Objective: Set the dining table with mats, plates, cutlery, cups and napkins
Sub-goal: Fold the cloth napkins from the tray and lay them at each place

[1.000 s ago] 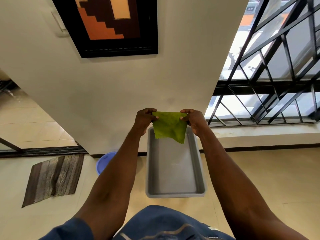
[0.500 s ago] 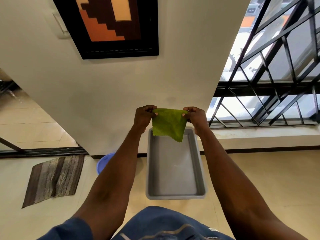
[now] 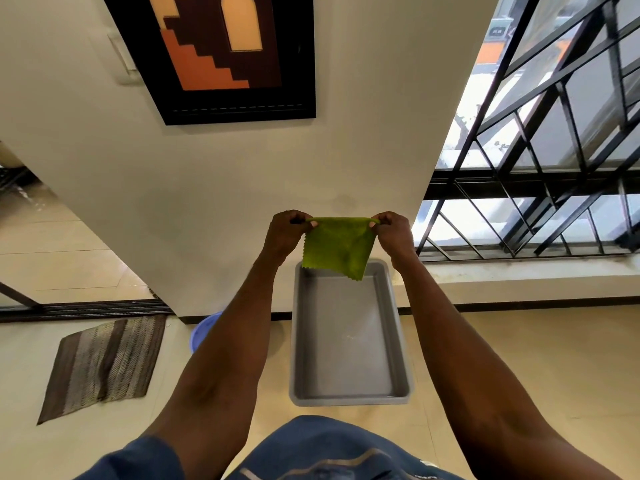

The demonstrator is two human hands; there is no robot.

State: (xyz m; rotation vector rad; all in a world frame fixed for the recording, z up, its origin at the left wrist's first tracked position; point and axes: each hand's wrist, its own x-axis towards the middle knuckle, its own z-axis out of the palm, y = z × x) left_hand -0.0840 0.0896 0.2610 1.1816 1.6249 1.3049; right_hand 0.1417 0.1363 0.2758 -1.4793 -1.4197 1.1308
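A small green napkin (image 3: 337, 249) with zigzag edges hangs stretched between both hands at arm's length. My left hand (image 3: 285, 233) pinches its upper left corner and my right hand (image 3: 393, 233) pinches its upper right corner. The cloth hangs over the far end of a grey plastic tray (image 3: 349, 400) that lies on the floor below. The tray holds nothing that I can see. No dining table, plates, cups or cutlery are in view.
A white wall with a framed picture (image 3: 221, 57) stands straight ahead. A black window grille (image 3: 540, 161) is to the right. A striped floor mat (image 3: 104, 362) lies at the left, and a blue basin (image 3: 204, 330) peeks out behind my left forearm.
Both hands have lifted the napkin slightly and pulled its top edge straighter. The tray has not moved.
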